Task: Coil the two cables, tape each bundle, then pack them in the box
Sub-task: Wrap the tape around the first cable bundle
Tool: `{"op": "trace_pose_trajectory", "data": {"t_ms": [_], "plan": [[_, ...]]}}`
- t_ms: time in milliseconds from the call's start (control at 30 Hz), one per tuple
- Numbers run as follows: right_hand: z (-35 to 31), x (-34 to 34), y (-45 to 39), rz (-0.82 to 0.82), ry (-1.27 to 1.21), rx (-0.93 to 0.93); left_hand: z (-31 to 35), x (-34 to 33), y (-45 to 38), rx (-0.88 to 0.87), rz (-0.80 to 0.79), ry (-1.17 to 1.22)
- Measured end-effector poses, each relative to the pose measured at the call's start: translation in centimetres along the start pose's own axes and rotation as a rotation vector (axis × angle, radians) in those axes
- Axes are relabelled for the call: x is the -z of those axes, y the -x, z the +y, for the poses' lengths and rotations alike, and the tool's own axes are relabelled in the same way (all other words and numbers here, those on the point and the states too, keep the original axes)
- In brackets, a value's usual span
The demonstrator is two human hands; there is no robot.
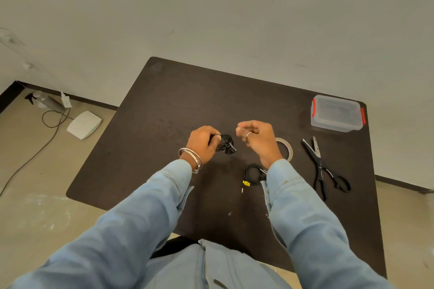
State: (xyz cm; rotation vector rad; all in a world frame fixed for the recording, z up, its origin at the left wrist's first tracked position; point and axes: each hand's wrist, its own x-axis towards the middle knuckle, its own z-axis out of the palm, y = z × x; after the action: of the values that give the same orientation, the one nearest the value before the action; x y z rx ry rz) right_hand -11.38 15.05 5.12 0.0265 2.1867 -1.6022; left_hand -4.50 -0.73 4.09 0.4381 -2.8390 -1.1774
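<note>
My left hand (203,144) grips a small coil of black cable (226,144) above the middle of the dark table (164,105). My right hand (257,139) hovers just right of that coil, fingers curled together; whether they pinch a bit of clear tape I cannot tell. A second black coiled cable (253,172) with a yellow-tagged plug lies on the table under my right wrist. The roll of clear tape (287,148) sits partly hidden behind my right hand. A clear plastic box (335,114) with red clips stands closed at the far right corner.
Black-handled scissors (323,168) lie open to the right of the tape roll. On the floor at the left are a white flat device (84,124), a spray bottle (45,99) and a trailing dark wire (30,159). A pale wall rises behind the table.
</note>
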Motion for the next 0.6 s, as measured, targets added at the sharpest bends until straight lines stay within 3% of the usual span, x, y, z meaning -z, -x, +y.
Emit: {"op": "trace_pose_trajectory", "data": {"t_ms": [167,367,600], "plan": [[0.0,-0.9,0.8,-0.188,0.292,0.310,0.4,0.5,-0.4,0.290,-0.059,0.183],[1.0,-2.3,1.0,-0.120,0.468,0.570,0.8,0.9,-0.5,0.569,-0.158,0.715],[0.9,-2.3,0.9,-0.096,0.590,0.714,0.8,2.0,-0.3,0.710,-0.423,0.874]]}}
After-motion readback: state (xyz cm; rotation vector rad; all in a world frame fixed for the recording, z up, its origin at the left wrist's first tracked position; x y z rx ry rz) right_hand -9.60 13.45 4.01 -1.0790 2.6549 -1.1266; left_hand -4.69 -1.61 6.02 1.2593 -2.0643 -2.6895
